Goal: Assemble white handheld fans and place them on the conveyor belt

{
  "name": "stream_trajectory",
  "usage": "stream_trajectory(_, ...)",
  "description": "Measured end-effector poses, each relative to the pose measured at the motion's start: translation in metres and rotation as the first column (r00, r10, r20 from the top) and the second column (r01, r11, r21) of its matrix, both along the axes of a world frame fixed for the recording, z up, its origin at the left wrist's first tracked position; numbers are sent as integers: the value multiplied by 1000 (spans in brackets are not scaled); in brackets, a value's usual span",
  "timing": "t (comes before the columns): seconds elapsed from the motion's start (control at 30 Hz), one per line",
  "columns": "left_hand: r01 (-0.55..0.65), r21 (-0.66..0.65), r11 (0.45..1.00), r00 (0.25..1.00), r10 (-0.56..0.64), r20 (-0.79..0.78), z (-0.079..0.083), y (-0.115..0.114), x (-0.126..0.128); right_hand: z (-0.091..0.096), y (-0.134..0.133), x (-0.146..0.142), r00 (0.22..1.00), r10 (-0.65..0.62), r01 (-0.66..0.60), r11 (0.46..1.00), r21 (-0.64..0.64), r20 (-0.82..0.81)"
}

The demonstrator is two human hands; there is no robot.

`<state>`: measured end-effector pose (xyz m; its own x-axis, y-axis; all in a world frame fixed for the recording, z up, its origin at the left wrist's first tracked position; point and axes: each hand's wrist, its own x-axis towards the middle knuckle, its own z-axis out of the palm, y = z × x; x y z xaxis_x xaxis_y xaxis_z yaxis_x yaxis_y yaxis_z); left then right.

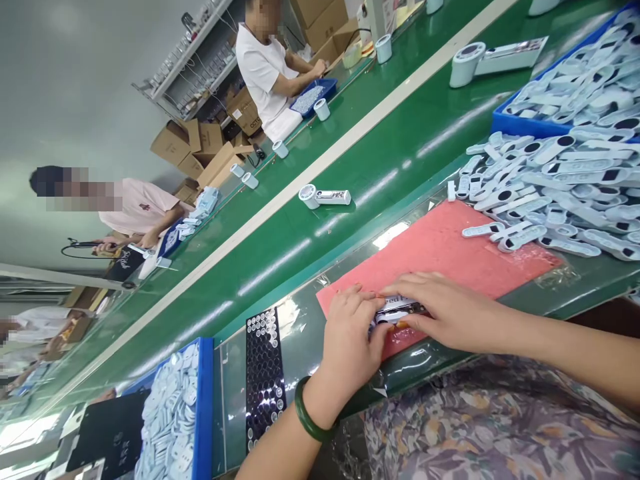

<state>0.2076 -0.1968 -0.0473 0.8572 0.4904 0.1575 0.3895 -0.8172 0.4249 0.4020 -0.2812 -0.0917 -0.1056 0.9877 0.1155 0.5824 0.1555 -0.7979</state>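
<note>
Device (399,309), partly hidden, appears grasped between fingers of my left hand (351,333) and my right hand (446,308), over the red sheet (450,243).

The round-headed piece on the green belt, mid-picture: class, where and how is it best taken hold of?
Probably by the walls of its round head, from above and the near side. The head looks taller than the low arm, which points right in the picture and shows dark and silvery parts on its face, perhaps best left untouched.
</note>
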Motion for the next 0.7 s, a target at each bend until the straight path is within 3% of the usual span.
stream_trajectory(0.4,16,-90,996,1000,-18,-24,6,-3,0,-1,2,9,994,108,-106,994,36,-36)
stream_trajectory(0.7,42,-266,963,999,-47,-12,17,28,9,5,16,17,991,120,-122,992,-30,-66)
